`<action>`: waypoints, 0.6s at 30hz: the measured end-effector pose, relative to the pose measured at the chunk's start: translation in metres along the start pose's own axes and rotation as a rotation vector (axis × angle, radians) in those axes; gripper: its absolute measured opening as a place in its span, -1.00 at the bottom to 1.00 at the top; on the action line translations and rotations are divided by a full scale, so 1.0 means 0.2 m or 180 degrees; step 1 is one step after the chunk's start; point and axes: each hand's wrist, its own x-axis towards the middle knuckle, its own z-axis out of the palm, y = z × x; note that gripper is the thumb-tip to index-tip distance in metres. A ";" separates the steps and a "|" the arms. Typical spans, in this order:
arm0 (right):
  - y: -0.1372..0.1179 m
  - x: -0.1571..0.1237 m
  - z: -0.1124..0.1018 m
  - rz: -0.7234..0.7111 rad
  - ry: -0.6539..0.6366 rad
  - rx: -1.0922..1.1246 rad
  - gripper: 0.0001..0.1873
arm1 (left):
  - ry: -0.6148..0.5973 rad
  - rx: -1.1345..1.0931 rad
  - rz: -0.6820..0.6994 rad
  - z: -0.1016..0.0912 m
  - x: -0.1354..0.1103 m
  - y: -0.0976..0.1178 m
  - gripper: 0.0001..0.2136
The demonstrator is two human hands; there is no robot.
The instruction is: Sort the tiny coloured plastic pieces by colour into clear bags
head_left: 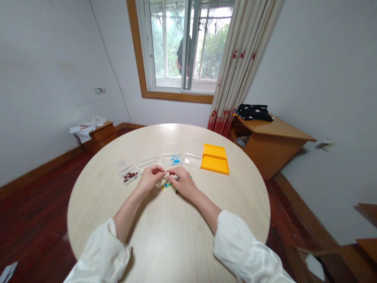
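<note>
My left hand (pixel 150 177) and my right hand (pixel 182 181) meet over a small heap of coloured pieces (pixel 167 185) in the middle of the round wooden table (pixel 165 236). Both hands have their fingers curled in a pinch, fingertips almost touching; what they pinch is too small to make out. Just beyond them stand several small clear boxes: one with dark red pieces (pixel 129 174), an empty-looking one (pixel 149 162), one with blue pieces (pixel 172 159) and another clear one (pixel 192 160). A yellow tray (pixel 215 158) lies to the right of the boxes.
A wooden desk (pixel 273 137) with a black spotted cloth (pixel 255 112) stands at the right by a curtain (pixel 238 67). A low cabinet with papers (pixel 97 131) sits at the left wall. A window (pixel 182 43) is behind the table; the floor is dark red.
</note>
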 end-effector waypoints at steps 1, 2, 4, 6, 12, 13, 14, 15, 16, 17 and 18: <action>0.00 0.00 0.00 -0.0022 0.0021 0.0031 -0.82 | -0.0016 -0.0132 -0.0029 0.01 0.00 0.00 -0.82; -0.01 0.00 -0.01 -0.0047 0.0047 0.0056 -0.83 | -0.0043 -0.0231 -0.0065 0.01 -0.01 0.01 -0.81; -0.02 0.01 -0.01 -0.0097 0.0096 0.0090 -0.86 | -0.0107 -0.0372 -0.0133 0.02 -0.02 0.01 -0.77; -0.03 0.01 -0.01 -0.0125 0.0125 0.0106 -0.88 | -0.0170 -0.0464 -0.0193 0.02 -0.02 0.01 -0.74; -0.04 0.01 -0.03 -0.0058 0.0152 0.0097 -0.90 | -0.0357 -0.0614 -0.0347 0.02 -0.02 0.01 -0.66; -0.05 0.01 -0.03 -0.0052 0.0156 0.0094 -0.90 | -0.0361 -0.0625 -0.0368 0.02 -0.02 0.01 -0.66; -0.05 0.01 -0.04 -0.0045 0.0158 0.0088 -0.91 | -0.0364 -0.0628 -0.0383 0.02 -0.02 0.01 -0.66; -0.05 0.01 -0.04 -0.0037 0.0162 0.0077 -0.91 | -0.0367 -0.0625 -0.0393 0.02 -0.02 0.01 -0.66; -0.05 0.01 -0.04 -0.0028 0.0166 0.0060 -0.91 | -0.0376 -0.0617 -0.0402 0.02 -0.03 0.01 -0.66; -0.05 0.01 -0.04 -0.0019 0.0165 0.0037 -0.91 | -0.0383 -0.0604 -0.0408 0.02 -0.03 0.02 -0.66; -0.04 0.01 -0.04 -0.0018 0.0161 0.0010 -0.90 | -0.0384 -0.0588 -0.0410 0.02 -0.03 0.02 -0.67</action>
